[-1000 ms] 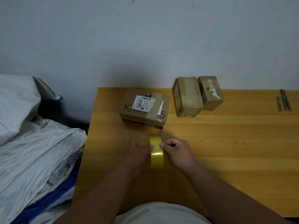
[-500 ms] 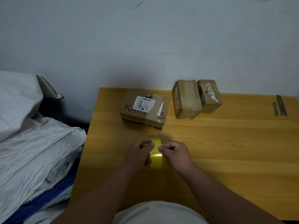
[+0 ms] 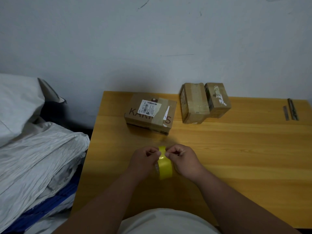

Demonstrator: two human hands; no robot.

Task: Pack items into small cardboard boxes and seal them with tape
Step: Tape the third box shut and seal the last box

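— While the yellow tape roll [image 3: 165, 163] stands on edge at the near middle of the wooden table [image 3: 236, 149], what are the hands doing?
— Both hold it. The left hand [image 3: 143, 160] and right hand [image 3: 183, 160] flank the roll, fingers curled, fingertips pinching at its top, probably picking for the loose end. No strip is pulled out that I can see.
— And the boxes?
— Farther back, the labelled box [image 3: 150, 114] lies closed with tape across its top. To its right, two small boxes [image 3: 205, 102] stand touching each other, also closed and taped.
— So what's left?
— I judge some sealing remains, likely on the labelled box. Off the table's left edge lie crumpled white sacks [image 3: 33, 149]; at far right, two thin metal strips [image 3: 291, 109].
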